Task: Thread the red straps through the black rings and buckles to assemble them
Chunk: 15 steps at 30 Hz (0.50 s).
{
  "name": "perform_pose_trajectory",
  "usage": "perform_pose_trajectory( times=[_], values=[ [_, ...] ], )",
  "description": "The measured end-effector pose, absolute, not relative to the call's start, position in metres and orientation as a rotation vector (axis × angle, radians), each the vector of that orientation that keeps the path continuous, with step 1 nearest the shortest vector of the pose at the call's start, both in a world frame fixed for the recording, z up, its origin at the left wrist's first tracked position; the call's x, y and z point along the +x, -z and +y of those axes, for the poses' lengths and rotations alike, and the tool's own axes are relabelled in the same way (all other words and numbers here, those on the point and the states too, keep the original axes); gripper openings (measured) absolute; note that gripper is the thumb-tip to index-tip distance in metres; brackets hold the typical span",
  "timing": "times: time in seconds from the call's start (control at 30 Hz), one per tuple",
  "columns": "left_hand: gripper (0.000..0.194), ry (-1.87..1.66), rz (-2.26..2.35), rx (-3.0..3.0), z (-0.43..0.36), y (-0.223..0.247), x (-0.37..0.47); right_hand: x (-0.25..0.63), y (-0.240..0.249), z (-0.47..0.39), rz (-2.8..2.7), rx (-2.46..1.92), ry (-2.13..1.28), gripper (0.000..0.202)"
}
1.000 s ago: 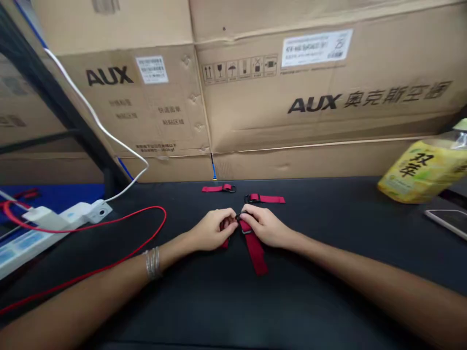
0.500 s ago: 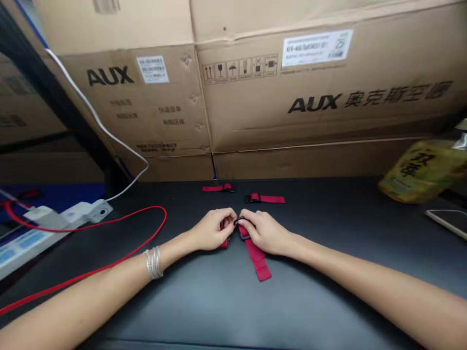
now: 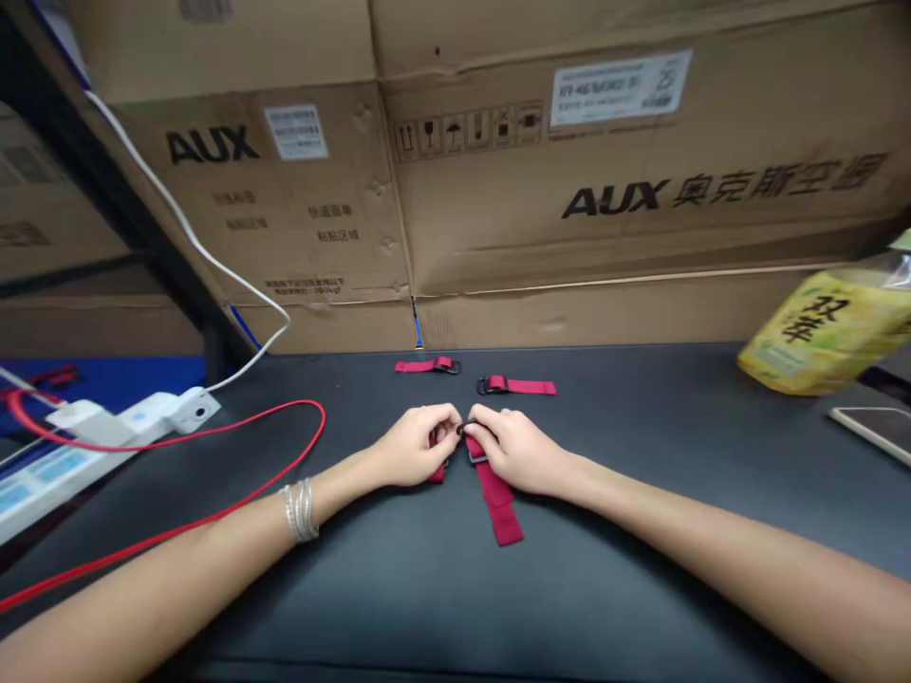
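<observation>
Fingers pinched, my left hand (image 3: pixel 419 444) holds a red webbing strap (image 3: pixel 436 472), mostly hidden under the palm. My right hand (image 3: pixel 523 451) grips a second red strap (image 3: pixel 498 503) by a black ring (image 3: pixel 466 427) at its top end; its tail hangs down toward me over the black table, and a dark slider buckle (image 3: pixel 477 457) sits on it. The fingertips of both hands meet at the black ring. Whether the two straps are linked there cannot be made out. Farther back lie two more red straps with black buckles, one on the left (image 3: pixel 427 366) and one on the right (image 3: pixel 518 385).
Large cardboard boxes (image 3: pixel 484 228) stand along the back of the black table (image 3: pixel 399 588). On the left are a white power strip (image 3: pixel 53 479) and a looping red cable (image 3: pixel 234 503). A yellow drink bottle (image 3: pixel 818 332) and a phone (image 3: pixel 875 429) are at the right.
Both hands stay almost still, fingertips together at the ring. The tail of the strap in my right hand has swung slightly to the left.
</observation>
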<state>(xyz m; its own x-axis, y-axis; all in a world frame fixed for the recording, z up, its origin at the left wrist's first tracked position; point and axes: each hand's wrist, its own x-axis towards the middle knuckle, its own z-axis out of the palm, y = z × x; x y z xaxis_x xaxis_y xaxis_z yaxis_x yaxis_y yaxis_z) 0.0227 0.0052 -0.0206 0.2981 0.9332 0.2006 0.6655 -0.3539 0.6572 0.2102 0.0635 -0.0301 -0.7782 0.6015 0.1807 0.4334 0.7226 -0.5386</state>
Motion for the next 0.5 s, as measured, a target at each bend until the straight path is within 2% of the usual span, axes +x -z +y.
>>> perform_pose_trajectory(
  times=[0.5],
  values=[
    [0.008,-0.779,1.425,2.134,0.0051,0.0207,0.0223,0.2110,0.0332,0.0645,-2.613,-0.782,-0.613,0.022]
  ],
)
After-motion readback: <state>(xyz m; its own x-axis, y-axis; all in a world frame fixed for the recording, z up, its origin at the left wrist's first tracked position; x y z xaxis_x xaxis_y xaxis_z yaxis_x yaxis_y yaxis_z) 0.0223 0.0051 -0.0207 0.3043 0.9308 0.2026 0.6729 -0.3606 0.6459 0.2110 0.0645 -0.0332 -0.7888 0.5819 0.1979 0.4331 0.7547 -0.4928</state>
